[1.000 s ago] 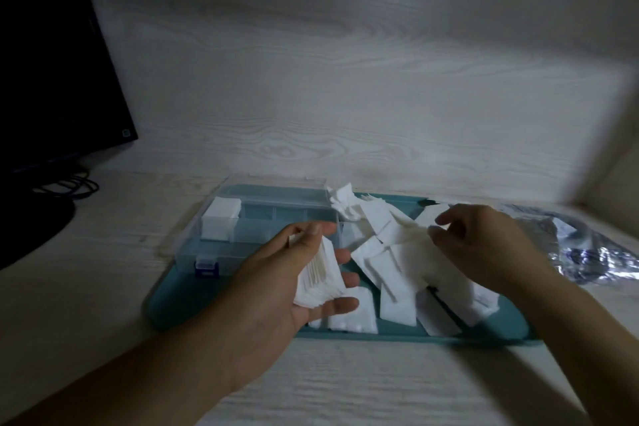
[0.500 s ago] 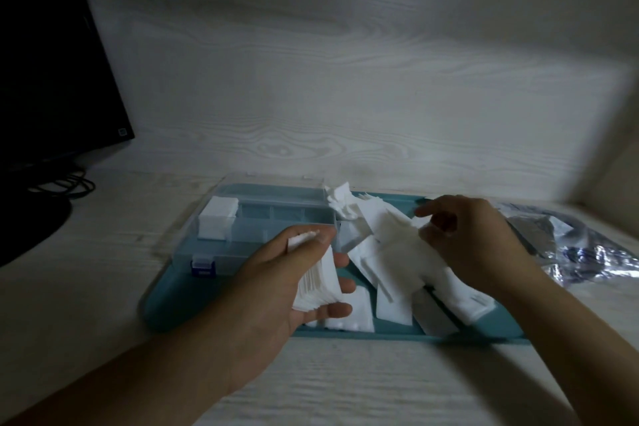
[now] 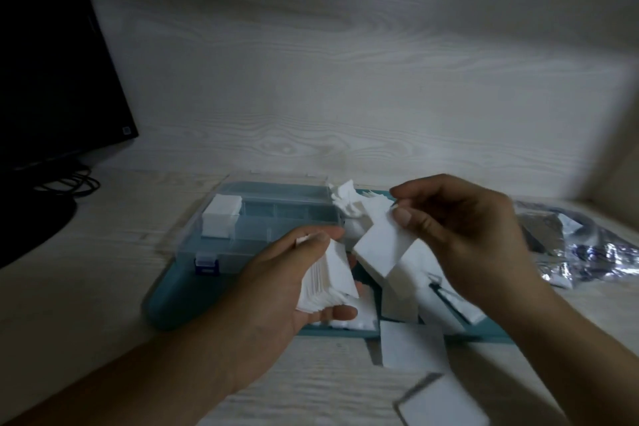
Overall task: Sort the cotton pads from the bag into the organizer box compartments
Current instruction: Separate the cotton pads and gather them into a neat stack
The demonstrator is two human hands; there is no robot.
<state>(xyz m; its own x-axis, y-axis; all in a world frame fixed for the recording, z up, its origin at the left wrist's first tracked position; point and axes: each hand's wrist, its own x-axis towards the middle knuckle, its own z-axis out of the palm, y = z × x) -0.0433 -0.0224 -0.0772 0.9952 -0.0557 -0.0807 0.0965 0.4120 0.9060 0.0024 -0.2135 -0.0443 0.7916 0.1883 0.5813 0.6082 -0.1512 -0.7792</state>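
So the left hand (image 3: 276, 290) grips a squared-up stack (image 3: 328, 284), probably ready for the box (image 3: 273, 214). The right hand (image 3: 460, 235) pinches another pad (image 3: 380, 245) to add; blurry, but loose pads (image 3: 411, 346) spill off the tray (image 3: 179, 301).

Blurred loose pad (image 3: 441, 401) low on the desk, foil bag (image 3: 587, 245) cut off right.

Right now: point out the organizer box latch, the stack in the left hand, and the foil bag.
organizer box latch (image 3: 206, 263), head view, on the blue clasp at the box's front.
stack of cotton pads (image 3: 328, 278), head view, on its white top face, held by the left hand (image 3: 276, 290).
foil bag (image 3: 587, 249), head view, on its crinkled silver surface.
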